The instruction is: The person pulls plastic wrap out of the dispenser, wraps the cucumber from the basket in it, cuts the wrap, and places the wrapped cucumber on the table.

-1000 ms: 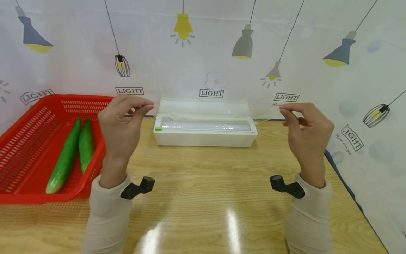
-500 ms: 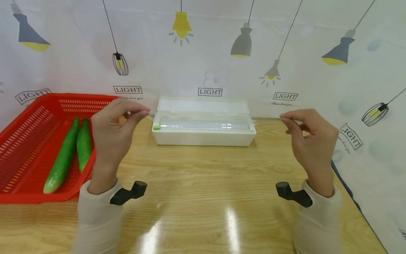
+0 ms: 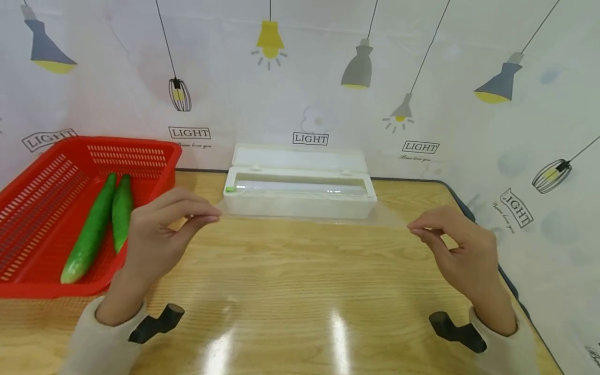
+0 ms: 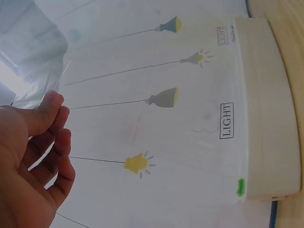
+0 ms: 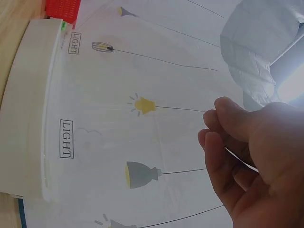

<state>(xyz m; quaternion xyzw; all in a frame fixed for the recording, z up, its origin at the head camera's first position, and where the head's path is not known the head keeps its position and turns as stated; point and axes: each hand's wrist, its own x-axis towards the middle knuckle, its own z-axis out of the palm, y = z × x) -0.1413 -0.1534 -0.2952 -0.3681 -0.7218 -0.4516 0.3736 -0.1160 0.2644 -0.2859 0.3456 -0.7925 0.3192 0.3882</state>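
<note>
A white cling film dispenser box stands at the back of the table with its lid up. Inside it lies the film roll, and a green cutter slide shows at its left end. Clear cling film stretches from the box toward me. My left hand pinches one corner of the film between thumb and fingers. Its opposite corner is pinched by my right hand. In both wrist views the film is nearly invisible against the patterned backdrop.
On the left stands a red plastic basket with two cucumbers in it. A white sheet printed with lamps hangs behind the wooden table and along its right side.
Both hands have come down and toward me, drawing the film's edge from above the box to just in front of it. The box and basket stay in place.
</note>
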